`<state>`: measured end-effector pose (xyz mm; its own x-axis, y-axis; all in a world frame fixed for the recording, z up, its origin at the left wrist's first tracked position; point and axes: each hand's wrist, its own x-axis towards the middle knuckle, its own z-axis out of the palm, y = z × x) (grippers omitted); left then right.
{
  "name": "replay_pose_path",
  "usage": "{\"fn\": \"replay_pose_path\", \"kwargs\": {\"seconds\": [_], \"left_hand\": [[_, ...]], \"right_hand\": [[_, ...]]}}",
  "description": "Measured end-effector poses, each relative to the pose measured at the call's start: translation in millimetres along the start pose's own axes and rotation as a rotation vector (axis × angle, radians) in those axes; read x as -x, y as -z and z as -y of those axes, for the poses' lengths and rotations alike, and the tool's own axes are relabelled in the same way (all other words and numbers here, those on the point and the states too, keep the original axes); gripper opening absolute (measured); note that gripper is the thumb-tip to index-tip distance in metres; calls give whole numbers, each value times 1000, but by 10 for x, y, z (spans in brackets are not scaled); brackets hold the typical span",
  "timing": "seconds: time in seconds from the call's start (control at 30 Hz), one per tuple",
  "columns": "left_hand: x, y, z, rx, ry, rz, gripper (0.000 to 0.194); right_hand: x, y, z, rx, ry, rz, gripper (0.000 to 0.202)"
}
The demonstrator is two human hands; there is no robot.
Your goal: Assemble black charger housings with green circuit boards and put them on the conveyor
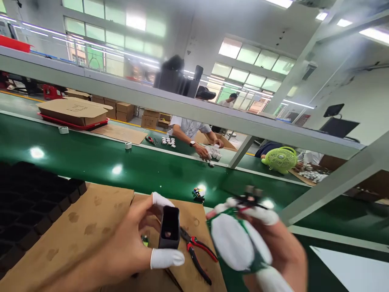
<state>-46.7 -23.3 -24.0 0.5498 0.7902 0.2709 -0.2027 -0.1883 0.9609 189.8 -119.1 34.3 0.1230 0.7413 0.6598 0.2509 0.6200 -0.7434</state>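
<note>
My left hand [130, 239], with white finger cots on its fingertips, grips a black hollow rectangular housing [169, 227] whose open end faces me. My right hand [273, 239], also in white finger cots, is raised and blurred by motion. Between its fingers is a dark part with metal prongs and wires [251, 199]; its exact kind is smeared. A white oval piece with a green edge [232, 242] shows at the same hand. Beside the housing, red-and-black pliers [194, 249] lie on brown cardboard [88, 219]. A small circuit board [199, 192] sits on the green belt beyond.
Rows of black housings [36, 211] fill the left side. Two white parts [128, 145] stand on the green belt [91, 150]. Across it a co-worker [194, 134] handles white pieces. A metal beam [182, 97] crosses ahead, with a green fan [281, 159] at the right.
</note>
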Motion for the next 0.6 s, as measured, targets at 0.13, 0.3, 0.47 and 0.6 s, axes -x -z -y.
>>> {"fn": "replay_pose_path", "kwargs": {"seconds": [0.13,0.3,0.47,0.6], "left_hand": [[523,-12,339,9,212,-9,68],[873,21,679,-53,318,-87,76],[954,139,892,-75,234,-108,83],[987,246,902,-130,87,-32,77]], "right_hand": [[280,-344,-125,-244,-165,187,52],[633,-541,-381,-349,-344,82,37],[875,-638,-586,-414,-482,-17,41],[1034,-613,-696,-443,-519,20,54]]}}
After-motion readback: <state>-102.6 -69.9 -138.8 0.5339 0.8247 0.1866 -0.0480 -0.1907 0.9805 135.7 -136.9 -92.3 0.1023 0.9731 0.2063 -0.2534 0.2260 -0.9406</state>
